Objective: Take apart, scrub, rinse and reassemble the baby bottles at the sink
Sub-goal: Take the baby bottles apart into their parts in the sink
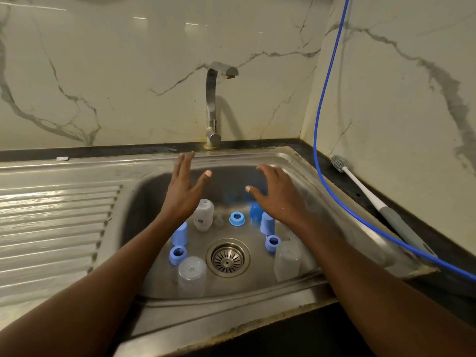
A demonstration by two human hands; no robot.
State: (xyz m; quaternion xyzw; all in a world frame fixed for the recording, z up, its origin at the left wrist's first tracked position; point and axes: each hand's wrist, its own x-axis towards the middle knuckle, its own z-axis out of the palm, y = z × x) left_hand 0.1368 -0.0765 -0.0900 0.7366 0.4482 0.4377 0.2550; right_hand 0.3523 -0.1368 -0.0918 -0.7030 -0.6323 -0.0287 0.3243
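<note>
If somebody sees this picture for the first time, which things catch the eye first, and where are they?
The left hand and the right hand are spread open above the steel sink, holding nothing. Below them, clear bottles, blue caps and blue rings stand scattered around the drain. A white bottle brush lies on the dark counter at the right.

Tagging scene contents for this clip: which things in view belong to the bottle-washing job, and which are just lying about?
For the job: clear bottles, blue caps and blue collar rings in the sink; tap; bottle brush on the right counter; left hand and right hand, open, holding nothing.
Lying about: blue cable down the right wall; small white piece on the back ledge.
</note>
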